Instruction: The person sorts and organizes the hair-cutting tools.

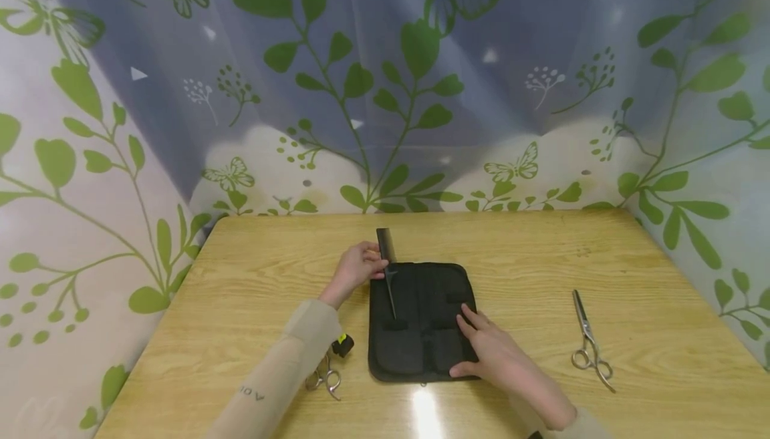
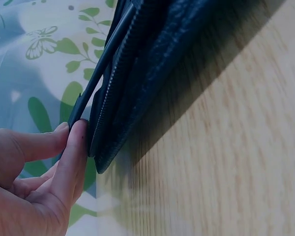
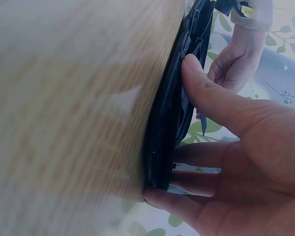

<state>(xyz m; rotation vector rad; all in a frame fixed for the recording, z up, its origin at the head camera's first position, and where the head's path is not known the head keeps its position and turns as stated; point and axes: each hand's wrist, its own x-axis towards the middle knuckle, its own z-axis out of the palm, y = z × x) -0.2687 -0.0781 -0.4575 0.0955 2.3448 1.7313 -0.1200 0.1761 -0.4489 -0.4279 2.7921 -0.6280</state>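
A black tool case (image 1: 421, 319) lies opened flat near the middle of the wooden bench (image 1: 601, 252), its inside showing dark pockets and elastic loops; the wrist views show a pebbled outer skin and a zip along its edge. A black tail comb (image 1: 387, 262) sits on the case's left half, its thin tail slid under a loop and its toothed end sticking out past the case's far edge.

The left hand (image 1: 356, 266) reaches in from the left, forearm in a beige sleeve (image 1: 283, 365), and pinches the comb between thumb and fingertips (image 2: 74, 147) just at the case's far-left corner. The right hand (image 1: 490, 352) lies on the case's right half with fingers straight, palm down, grasping nothing, thumb at the near edge.

One pair of scissors (image 1: 589, 345) lies well apart to the right of the case. A second pair (image 1: 325, 377) lies near the left sleeve, beside a small black object (image 1: 343, 344).
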